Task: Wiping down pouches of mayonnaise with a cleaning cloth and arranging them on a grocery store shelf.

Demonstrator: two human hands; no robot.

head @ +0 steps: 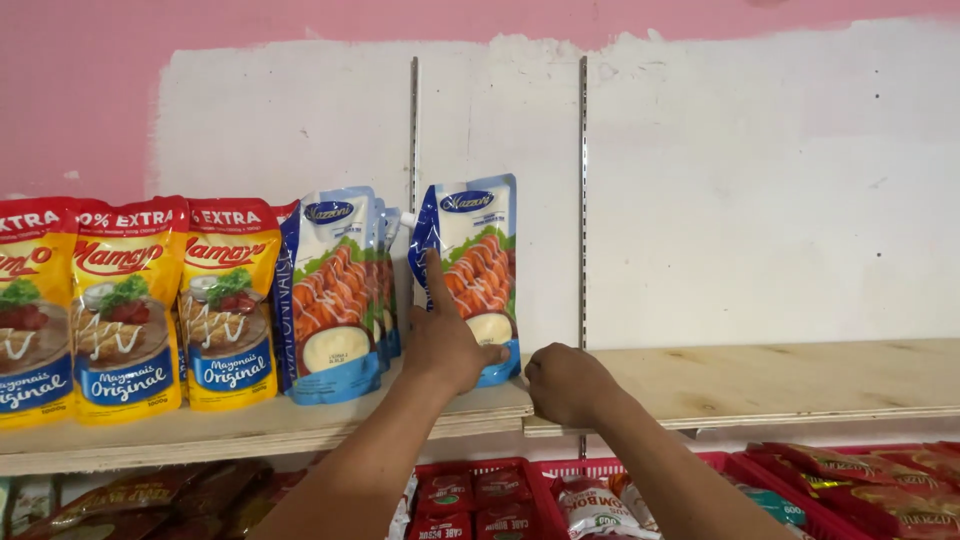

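A blue and white spouted pouch (478, 250) with a food picture stands upright on the wooden shelf (760, 385), apart from the others. My left hand (443, 340) grips its lower left side, index finger stretched up along the front. My right hand (565, 383) is closed in a fist with nothing in it, knuckles resting on the shelf board just right of the pouch's bottom corner.
A row of matching blue pouches (335, 290) stands to the left, then yellow and red pouches (130, 300). Two metal shelf rails (583, 180) run up the white and pink wall. Red baskets (700, 490) of sachets sit on the shelf below.
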